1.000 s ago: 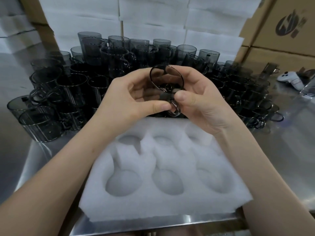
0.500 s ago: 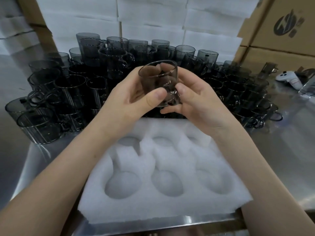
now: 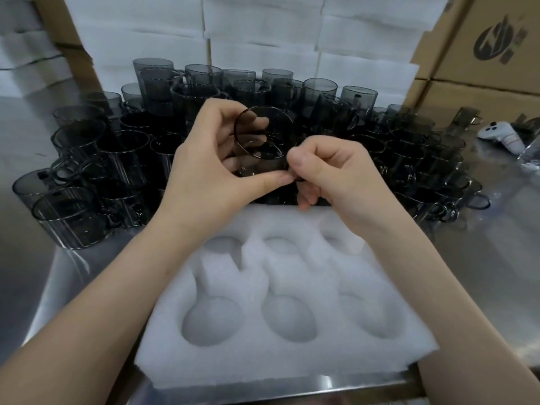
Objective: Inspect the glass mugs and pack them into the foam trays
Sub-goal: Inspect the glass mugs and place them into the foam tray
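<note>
The smoked-glass mug (image 3: pixel 263 138) has tipped rim-first toward its holder, above the foam tray's (image 3: pixel 292 355) far edge. The left hand (image 3: pixel 204 168) grips its body and the right hand (image 3: pixel 339 171) pinches the handle. Every tray pocket lies empty, so packing hasn't begun.

Both hands hold one smoky glass mug (image 3: pixel 264 138) off the table, tipped so its open rim faces the camera. Left hand (image 3: pixel 204 173) grips it, fingers behind, thumb underneath. Right hand (image 3: pixel 339 176) pinches the lower right edge, fingers curled. White foam tray (image 3: pixel 292 358) just below the hands, two rows of round pockets. Crowd of dark mugs (image 3: pixel 117 159) behind both hands. White controller (image 3: pixel 501 137) well beyond the right hand.
</note>
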A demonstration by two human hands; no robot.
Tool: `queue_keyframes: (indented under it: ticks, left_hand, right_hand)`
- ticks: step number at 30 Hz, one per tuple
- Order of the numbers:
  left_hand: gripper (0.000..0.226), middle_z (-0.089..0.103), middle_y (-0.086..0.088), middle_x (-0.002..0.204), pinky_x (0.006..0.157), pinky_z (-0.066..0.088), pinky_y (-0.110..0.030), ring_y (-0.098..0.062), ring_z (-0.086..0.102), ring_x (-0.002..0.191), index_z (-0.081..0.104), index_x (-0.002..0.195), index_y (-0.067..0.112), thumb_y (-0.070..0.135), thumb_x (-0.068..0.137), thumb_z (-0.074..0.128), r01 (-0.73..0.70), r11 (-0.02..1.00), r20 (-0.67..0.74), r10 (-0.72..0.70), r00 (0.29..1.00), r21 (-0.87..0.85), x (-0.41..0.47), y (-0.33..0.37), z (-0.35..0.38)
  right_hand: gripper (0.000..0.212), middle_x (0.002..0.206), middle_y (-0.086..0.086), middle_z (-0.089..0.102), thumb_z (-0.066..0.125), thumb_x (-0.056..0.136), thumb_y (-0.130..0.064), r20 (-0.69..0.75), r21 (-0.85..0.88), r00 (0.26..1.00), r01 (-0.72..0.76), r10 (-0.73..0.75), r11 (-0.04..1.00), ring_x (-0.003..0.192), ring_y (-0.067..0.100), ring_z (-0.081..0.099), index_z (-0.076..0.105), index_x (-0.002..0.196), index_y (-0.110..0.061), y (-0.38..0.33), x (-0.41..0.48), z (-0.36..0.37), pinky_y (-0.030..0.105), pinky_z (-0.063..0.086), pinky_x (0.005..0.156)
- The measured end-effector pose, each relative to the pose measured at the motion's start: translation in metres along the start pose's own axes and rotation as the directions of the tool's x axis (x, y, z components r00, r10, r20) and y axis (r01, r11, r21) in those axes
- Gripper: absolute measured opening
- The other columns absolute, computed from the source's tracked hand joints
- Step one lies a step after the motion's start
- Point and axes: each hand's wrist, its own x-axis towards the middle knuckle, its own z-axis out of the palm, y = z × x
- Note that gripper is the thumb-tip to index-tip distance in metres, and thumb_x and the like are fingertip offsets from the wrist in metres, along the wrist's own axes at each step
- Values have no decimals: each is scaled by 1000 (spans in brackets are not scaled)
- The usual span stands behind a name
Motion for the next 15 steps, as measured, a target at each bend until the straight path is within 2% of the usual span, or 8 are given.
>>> queue_keyframes:
  ticks: [2,4,7,9,11,13,15]
  left_hand:
    - [70,63,-1,117,91,55,-42,-20,64,110,49,116,31,27,59,88,-26,999,13,26,1000,25,0,0,-1]
    - [77,61,-1,115,93,54,-40,-19,62,110,47,128,37,25,63,86,-58,997,36,56,998,58,0,0,-3]
    - [72,59,-4,115,96,52,-40,-20,61,111,50,128,36,25,66,83,-70,996,56,66,996,61,0,1,-2]
    - [69,59,-8,116,94,52,-32,-18,61,112,49,127,30,23,67,83,-66,997,39,64,997,35,0,2,-1]
    - [66,58,-10,113,90,51,-24,-10,62,108,45,126,20,19,70,81,-59,998,15,59,998,-15,0,3,-2]
    - [62,58,-7,109,86,51,-23,-8,63,101,42,124,17,23,72,76,-44,998,10,45,999,-55,0,4,-2]
    - [60,59,-7,106,83,52,-24,-10,65,96,40,121,17,24,73,75,-7,995,20,9,1000,-95,0,4,-1]
  right_hand:
    - [21,60,15,49,68,83,-32,36,24,999,3,-4,1000,49,16,48,66,63,-25,0,0,0,30,50,52]
    - [24,64,2,57,66,88,-22,77,118,997,-24,15,993,56,15,54,67,64,-23,0,0,1,30,55,58]
    - [29,71,-2,63,53,92,-12,138,272,990,-51,13,961,70,16,61,68,68,-18,-1,-1,1,34,58,69]
    - [27,76,-1,66,48,94,-10,182,332,983,-55,-7,942,77,17,63,68,75,-13,-1,-2,0,36,58,75]
    - [20,81,0,66,53,95,-9,214,378,976,-53,-31,924,80,17,62,69,84,-8,-2,-3,-1,36,58,78]
    - [14,82,-1,66,61,87,-15,221,401,974,-42,-52,915,79,15,62,74,88,-10,-3,-3,0,35,58,78]
    - [17,79,-2,64,66,80,-21,196,385,978,-17,-64,923,76,15,62,77,89,-13,-4,-2,1,34,58,73]
